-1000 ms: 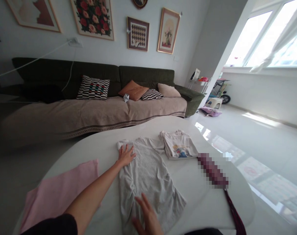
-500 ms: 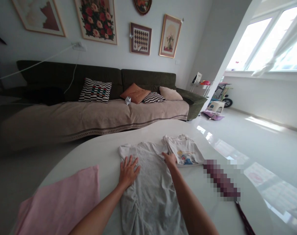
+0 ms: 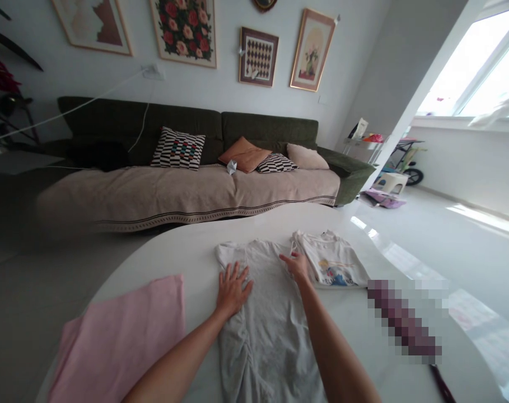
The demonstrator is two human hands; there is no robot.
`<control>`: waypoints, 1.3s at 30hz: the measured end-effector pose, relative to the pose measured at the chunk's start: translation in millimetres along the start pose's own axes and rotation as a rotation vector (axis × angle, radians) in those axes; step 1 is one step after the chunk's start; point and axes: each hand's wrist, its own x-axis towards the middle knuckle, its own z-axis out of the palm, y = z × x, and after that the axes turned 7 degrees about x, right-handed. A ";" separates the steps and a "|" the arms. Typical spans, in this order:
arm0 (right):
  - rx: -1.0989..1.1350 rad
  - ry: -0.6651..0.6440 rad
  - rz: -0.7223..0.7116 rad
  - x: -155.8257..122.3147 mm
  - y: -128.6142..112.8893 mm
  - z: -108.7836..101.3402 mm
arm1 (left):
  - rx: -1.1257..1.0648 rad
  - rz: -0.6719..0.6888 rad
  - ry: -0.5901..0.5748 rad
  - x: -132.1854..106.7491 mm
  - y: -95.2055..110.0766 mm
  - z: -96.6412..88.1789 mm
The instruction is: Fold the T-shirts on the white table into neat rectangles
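A light grey garment (image 3: pixel 275 313) lies spread lengthwise on the white table, creased and gathered along its left side. My left hand (image 3: pixel 232 291) rests flat on its upper left part, fingers spread. At the garment's upper right edge is my right hand (image 3: pixel 297 267), its thumb stretched left over the grey cloth and apart from the fingertip that shows; the other fingers are largely hidden. Beside this hand, on the right, is a folded white T-shirt (image 3: pixel 336 263) with a printed picture and lettering.
Folded pink cloth (image 3: pixel 124 336) lies at the table's left. A blurred-out dark red thing (image 3: pixel 405 322) with a dark strap is on the right. Beyond the curved table (image 3: pixel 187 240) stands a green sofa (image 3: pixel 271 126) with cushions and a beige cover.
The whole view has shifted, so the scene sits further right. My right hand's thumb and a fingertip now show more apart; my left hand keeps its place on the grey garment.
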 end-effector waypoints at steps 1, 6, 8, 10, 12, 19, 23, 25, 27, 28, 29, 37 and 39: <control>-0.026 -0.012 -0.017 -2.3 -3.2 -0.6 | 0.000 0.000 -0.001 -0.1 -0.2 0.5; -0.140 -0.028 -0.196 -31.1 -26.1 6.4 | -0.009 0.004 -0.002 0.0 -1.0 3.4; -0.164 -0.071 -0.289 -51.2 -34.5 18.7 | -0.004 0.001 0.001 -0.3 -0.7 3.3; -0.182 -0.145 -0.369 -73.4 -41.6 34.4 | 0.004 -0.003 -0.005 -0.6 -0.6 2.8; -0.191 -0.234 -0.435 -93.6 -47.3 47.3 | 0.011 0.003 -0.020 -0.9 -0.9 2.2; -0.100 -0.286 -0.567 -120.9 -2.0 -15.3 | 0.022 0.029 0.023 0.4 -1.8 4.0; -0.146 -0.198 -0.431 -128.5 75.4 -96.1 | 0.014 0.005 -0.017 2.6 -0.5 4.5; -0.195 -0.295 -0.346 -139.1 97.9 -121.8 | 0.018 -0.003 -0.035 3.4 0.1 3.8; -0.243 -0.321 -0.333 -155.1 102.1 -132.4 | 0.018 -0.008 -0.055 3.9 0.8 2.7; -0.265 -0.279 -0.368 -165.1 99.3 -132.6 | 0.014 -0.009 -0.065 4.0 1.2 2.0; -0.283 -0.211 -0.433 -176.2 95.3 -130.2 | 0.006 -0.011 -0.075 4.3 1.6 1.2; -0.318 -0.443 -0.766 -243.1 87.6 -113.1 | -0.146 -0.126 -0.209 23.2 -1.6 -16.7; -0.200 -0.477 -0.706 -237.9 83.5 -117.9 | -0.154 -0.158 -0.200 36.7 -2.2 -24.5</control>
